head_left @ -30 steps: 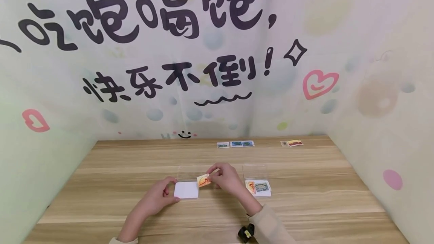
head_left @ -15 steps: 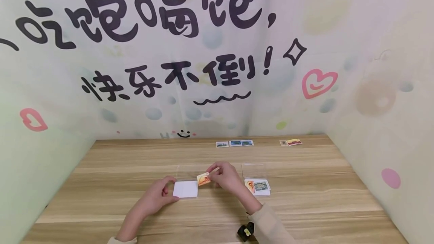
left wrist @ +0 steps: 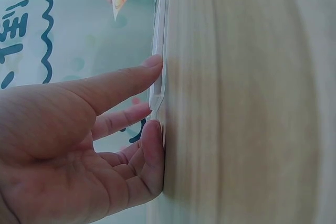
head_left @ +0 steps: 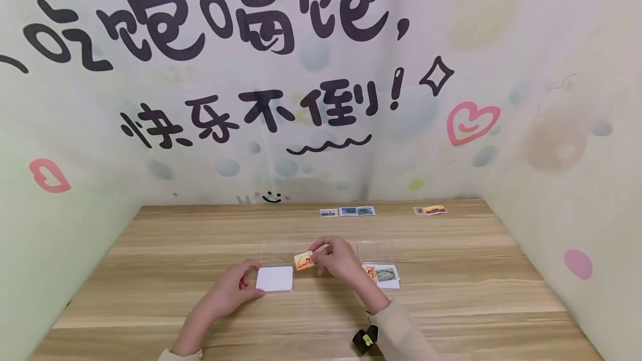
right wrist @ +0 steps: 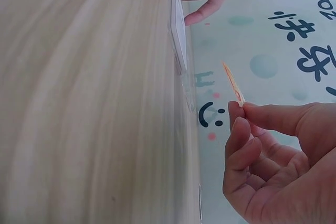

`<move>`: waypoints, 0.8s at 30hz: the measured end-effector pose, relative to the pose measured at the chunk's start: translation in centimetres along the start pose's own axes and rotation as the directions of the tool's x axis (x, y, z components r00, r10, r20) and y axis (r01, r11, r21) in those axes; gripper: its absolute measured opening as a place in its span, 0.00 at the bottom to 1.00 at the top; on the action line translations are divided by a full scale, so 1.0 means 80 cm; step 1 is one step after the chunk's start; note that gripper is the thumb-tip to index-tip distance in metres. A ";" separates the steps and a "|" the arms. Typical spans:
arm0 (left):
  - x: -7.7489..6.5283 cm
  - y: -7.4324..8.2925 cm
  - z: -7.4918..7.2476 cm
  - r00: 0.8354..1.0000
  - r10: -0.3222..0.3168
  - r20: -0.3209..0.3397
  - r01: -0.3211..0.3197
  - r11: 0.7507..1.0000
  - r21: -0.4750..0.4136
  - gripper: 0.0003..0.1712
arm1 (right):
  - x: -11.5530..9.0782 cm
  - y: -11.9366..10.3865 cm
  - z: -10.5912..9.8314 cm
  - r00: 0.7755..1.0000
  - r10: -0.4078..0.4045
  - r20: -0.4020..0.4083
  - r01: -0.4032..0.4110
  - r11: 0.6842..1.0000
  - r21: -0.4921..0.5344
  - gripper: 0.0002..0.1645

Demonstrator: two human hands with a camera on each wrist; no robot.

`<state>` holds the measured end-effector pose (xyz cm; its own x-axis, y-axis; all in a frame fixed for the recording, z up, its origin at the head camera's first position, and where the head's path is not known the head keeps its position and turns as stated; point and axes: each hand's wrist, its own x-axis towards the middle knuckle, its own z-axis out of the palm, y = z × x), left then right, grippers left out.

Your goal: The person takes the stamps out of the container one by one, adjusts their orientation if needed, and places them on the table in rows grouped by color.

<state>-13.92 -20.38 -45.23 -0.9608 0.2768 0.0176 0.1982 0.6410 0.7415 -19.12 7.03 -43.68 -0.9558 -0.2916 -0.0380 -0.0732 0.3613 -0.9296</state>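
A small orange-and-cream postage stamp (head_left: 304,261) is pinched between the thumb and fingertips of my right hand (head_left: 337,261), held just above the table. In the right wrist view the stamp (right wrist: 233,85) appears almost edge-on. My left hand (head_left: 236,289) grips the left side of a shallow clear plastic box (left wrist: 157,90) filled with a white stack (head_left: 274,279), thumb at the near edge and a finger at the far corner. The box's transparent lid (head_left: 281,252) lies folded back behind it. The stamp is to the right of the white stack, apart from it.
On the right stands a second clear box with its lid (head_left: 376,250) open; an orange stamp (head_left: 370,273) and a grey-green stamp (head_left: 387,274) lie on its white stack. Several stamps (head_left: 357,211) sit along the back edge, with two more stamps (head_left: 431,210) farther right.
My right hand has lifted slightly and shifted a little right with the stamp, away from the white stack. The left hand stays where it was at the box.
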 end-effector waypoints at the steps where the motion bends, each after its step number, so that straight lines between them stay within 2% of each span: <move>1: 0.000 0.000 0.000 1.000 0.001 0.000 -0.001 1.000 -0.002 0.28 | 0.000 0.000 -0.001 1.000 -0.003 -0.003 0.003 1.000 0.004 0.05; 12: -0.001 0.001 -0.001 1.000 0.009 -0.005 -0.009 1.000 0.012 0.28 | 0.006 0.004 -0.007 1.000 -0.012 -0.022 0.013 0.999 0.029 0.06; 24: 0.000 0.003 -0.001 1.000 0.006 -0.010 -0.006 1.000 0.021 0.28 | 0.007 0.005 -0.018 0.998 -0.017 -0.058 0.017 1.000 0.002 0.05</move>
<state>-13.86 -20.28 -45.00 -0.9613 0.2739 0.0287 0.2080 0.6539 0.7274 -20.09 8.26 -43.54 -0.9692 -0.2462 -0.0010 -0.0891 0.3545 -0.9308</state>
